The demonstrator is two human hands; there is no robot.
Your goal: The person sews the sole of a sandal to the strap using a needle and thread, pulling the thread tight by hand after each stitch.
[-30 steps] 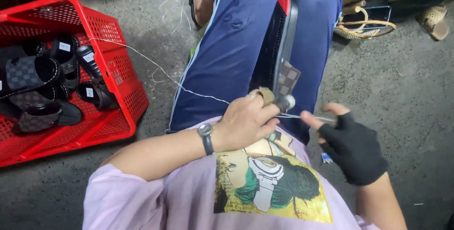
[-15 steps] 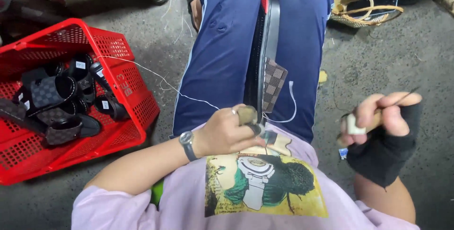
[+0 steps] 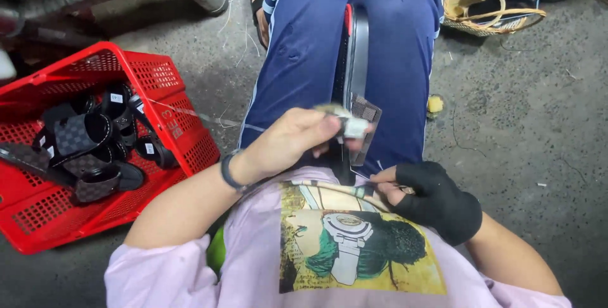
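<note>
Bare concrete floor point(image 3: 519, 124) lies open on the person's right, broken only by a small yellow scrap point(image 3: 434, 103) near the knee; a woven basket point(image 3: 487, 1) stands farther off at the top; on the left a red crate point(image 3: 158, 86) full of dark sandals point(image 3: 82, 150) blocks the way beside the thigh; the lap is taken up by the upright sandal point(image 3: 358, 61) clamped between blue trouser legs point(image 3: 304, 48), leaving only a narrow strip of floor between crate and leg.

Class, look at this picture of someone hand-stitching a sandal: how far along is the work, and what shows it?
Apparently done: several checkered sandals lie in the red basket. In hand: one dark sandal stands on edge between the knees; the left hand pinches its checkered strap, and the gloved right hand sits close to the shirt. How much stitching remains cannot be told; no unfinished pile shows.
</note>
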